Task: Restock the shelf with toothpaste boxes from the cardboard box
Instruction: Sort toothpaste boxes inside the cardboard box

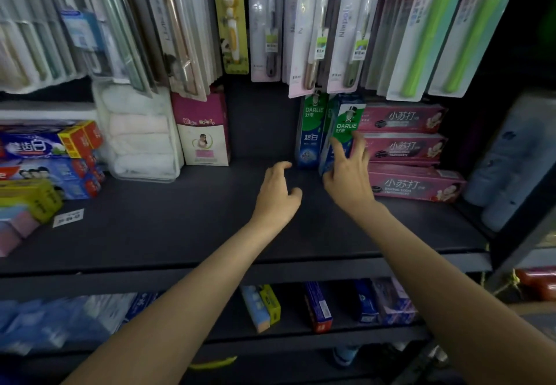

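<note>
Both bare forearms reach forward over the dark grey shelf board (168,219). The left hand (278,195) hovers above the bare middle of the board, palm down, its fingers (281,168) loosely curled and holding nothing. The right hand (349,180) is just to the right of it, its fingers (359,144) spread and laid against the front of a tilted green-and-blue Darlie toothpaste box (341,132), thumb on the box's left edge; whether they clasp it or merely press on it cannot be told. That box leans leftward toward a second upright green-and-blue Darlie toothpaste box (311,129) standing just beside it at the back of the shelf.

Right of the two stands a stack of pink flat-lying toothpaste boxes (406,147), touching the tilted one. Between the upright Darlie box and a pink-and-white carton with a child's picture (204,132) the shelf back is open. Further left sit a clear bag of folded pale towels (138,132) and a pile of blue, red and yellow toothpaste boxes (51,159). Carded toothbrushes in clear blister packs (319,23) hang above, their lower ends overlapping the tops of the Darlie boxes. A white price tag (68,217) lies on the board at the left.
</note>
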Motion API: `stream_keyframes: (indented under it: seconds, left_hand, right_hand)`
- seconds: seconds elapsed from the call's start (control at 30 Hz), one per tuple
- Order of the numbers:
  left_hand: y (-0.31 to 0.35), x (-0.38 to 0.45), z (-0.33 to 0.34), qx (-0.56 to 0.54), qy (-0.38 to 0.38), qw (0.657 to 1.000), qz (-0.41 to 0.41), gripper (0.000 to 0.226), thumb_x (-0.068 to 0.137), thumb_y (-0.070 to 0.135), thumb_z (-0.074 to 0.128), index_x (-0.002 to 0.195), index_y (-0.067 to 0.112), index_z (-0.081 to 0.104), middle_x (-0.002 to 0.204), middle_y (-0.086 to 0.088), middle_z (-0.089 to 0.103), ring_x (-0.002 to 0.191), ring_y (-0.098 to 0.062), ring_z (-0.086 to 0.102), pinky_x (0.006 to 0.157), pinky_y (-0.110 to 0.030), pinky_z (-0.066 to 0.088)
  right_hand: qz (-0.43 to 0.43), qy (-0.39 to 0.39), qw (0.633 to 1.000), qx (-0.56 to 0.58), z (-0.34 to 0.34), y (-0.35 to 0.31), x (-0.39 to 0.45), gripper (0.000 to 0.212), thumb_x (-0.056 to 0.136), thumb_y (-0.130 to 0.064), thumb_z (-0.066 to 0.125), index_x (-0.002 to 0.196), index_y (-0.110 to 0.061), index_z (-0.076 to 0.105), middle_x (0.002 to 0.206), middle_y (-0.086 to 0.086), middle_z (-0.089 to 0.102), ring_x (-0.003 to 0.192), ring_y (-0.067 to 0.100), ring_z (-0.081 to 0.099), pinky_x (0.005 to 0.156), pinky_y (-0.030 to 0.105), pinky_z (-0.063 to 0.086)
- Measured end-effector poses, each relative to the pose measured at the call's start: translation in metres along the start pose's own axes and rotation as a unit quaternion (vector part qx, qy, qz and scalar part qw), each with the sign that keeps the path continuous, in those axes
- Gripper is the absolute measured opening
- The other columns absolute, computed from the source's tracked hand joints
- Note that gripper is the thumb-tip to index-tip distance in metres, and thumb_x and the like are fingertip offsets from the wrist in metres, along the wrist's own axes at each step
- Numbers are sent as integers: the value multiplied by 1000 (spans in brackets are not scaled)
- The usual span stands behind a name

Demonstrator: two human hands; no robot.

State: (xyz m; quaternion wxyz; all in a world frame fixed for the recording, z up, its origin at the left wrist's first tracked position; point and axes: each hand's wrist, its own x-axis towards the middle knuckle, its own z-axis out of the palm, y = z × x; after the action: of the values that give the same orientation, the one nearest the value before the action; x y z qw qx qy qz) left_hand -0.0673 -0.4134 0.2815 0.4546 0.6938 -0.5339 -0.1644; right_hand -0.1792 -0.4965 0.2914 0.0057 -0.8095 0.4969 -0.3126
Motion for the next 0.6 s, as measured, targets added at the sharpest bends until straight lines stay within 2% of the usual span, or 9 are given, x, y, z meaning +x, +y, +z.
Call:
stream_keyframes:
  seconds: [0.17,0.27,0.33,0.47,0.6]
  left_hand:
    - [-7,-1,-9,-2,9,1000,-13,47,89,6,49,134,14,37,137,-6,37,116,-19,49,96,-35,45]
    - [-10,-1,-9,-4,9,1000,-16,47,90,6,49,134,14,37,136,-6,38,116,-18,48,96,-34,46]
    - [-13,-1,-9,-2,8,1000,-17,47,90,6,49,135,14,36,136,-6,37,119,-17,47,97,-31,45]
    - [-18,1,-10,2,10,1000,-22,47,91,5,48,135,14,36,139,-4,36,121,-16,46,97,-26,43]
    - [-21,5,-11,-5,16,999,-30,46,90,4,47,134,12,37,139,-6,37,122,-17,47,92,-21,39]
  right_hand:
    - [35,-44,998,1,-1,-1,11,75,87,-6,53,149,-26,16,152,26,-8,134,49,15,110,51,23]
    - [48,-41,998,-13,-2,-3,23,74,88,-9,53,149,-27,15,153,24,-8,133,46,19,108,51,26]
    - [56,-23,998,-19,1,-6,29,67,90,-13,53,148,-28,22,152,23,-1,131,44,20,108,50,25]
    - [67,63,995,-43,5,-10,43,45,93,-13,47,137,-25,45,139,23,28,126,39,28,101,46,28]
    - [72,70,992,-75,7,-9,55,42,95,-10,44,134,-24,48,131,22,36,121,38,33,97,45,30]
